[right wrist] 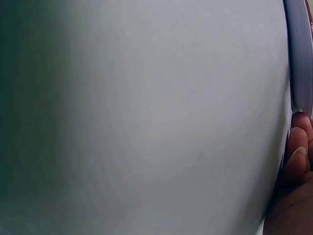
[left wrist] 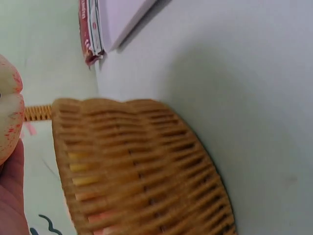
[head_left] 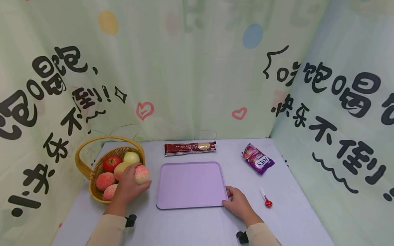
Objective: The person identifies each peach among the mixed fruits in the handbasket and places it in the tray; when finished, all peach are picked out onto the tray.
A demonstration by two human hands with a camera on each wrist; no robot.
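In the head view my left hand holds a pale peach with red speckles above the right rim of a wicker basket. Part of that peach shows at the left edge of the left wrist view, higher than the basket's woven side. Inside the basket lie a red apple, a yellow-green fruit and several peaches, partly covered by the hand. My right hand grips the near right corner of a lilac tray, which bears nothing. Curled fingertips meet the tray's side in the right wrist view.
Behind the tray lies a dark red spaghetti packet. A purple candy bag is at the back right, with a red lollipop nearer, right of my right hand. Printed curtains hang around the white table.
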